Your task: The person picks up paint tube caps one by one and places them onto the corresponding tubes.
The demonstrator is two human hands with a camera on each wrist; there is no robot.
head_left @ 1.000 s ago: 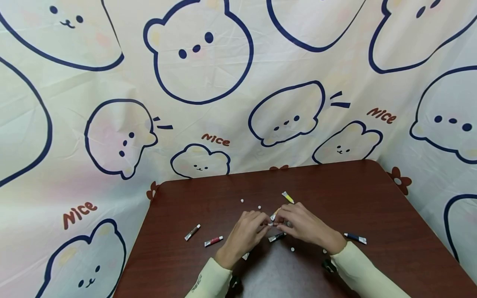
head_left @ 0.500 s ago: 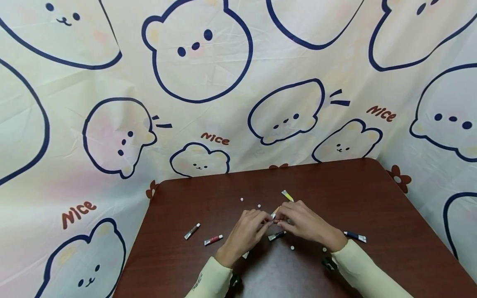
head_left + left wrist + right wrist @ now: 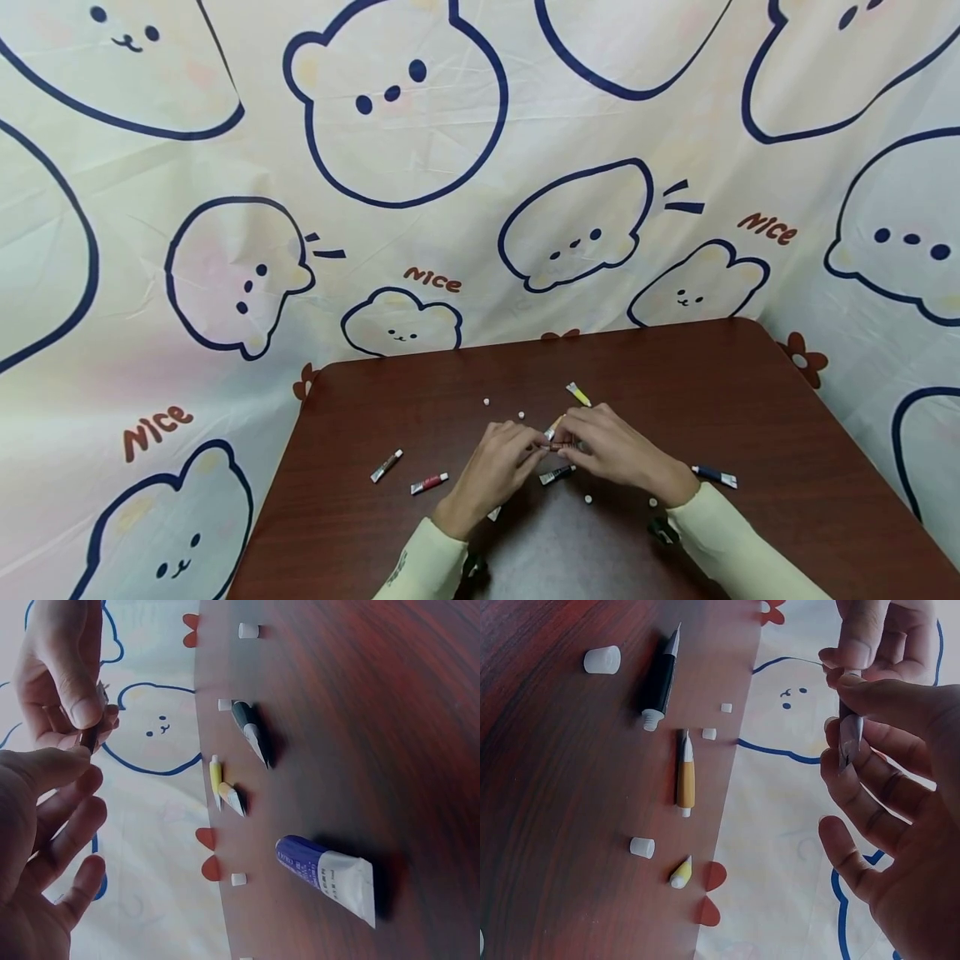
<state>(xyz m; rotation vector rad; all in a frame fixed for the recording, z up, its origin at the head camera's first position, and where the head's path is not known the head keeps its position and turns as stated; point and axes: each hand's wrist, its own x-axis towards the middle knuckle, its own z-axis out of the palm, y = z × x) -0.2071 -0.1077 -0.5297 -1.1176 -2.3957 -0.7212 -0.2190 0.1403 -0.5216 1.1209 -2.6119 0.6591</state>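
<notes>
Both hands meet over the table around a small dark brown paint tube [image 3: 849, 739]. My right hand [image 3: 618, 450] grips the tube's body between thumb and fingers, its crimped tail pointing back toward the palm. At the other end, my left hand [image 3: 495, 471] pinches with thumb and index finger; those fingertips cover the tip, and its other fingers are spread in the left wrist view. Beneath the hands lie a black paint tube [image 3: 658, 682] and an orange paint tube [image 3: 686, 772], both with bare nozzles. A purple paint tube [image 3: 322, 874] is under the left forearm.
A yellow tube [image 3: 578, 394] lies beyond the hands. A brown-labelled tube [image 3: 387, 466] and a red tube [image 3: 430, 484] lie left, a dark blue tube [image 3: 715, 477] right. Several loose white caps, one a near cap [image 3: 588, 499], are scattered about. A printed cloth [image 3: 480, 208] hangs behind.
The hands stay nearly in place, with small finger shifts at the brown tube. A pale bit by the left fingertips, visible a second ago, is now mostly covered. The head view shifts slightly.
</notes>
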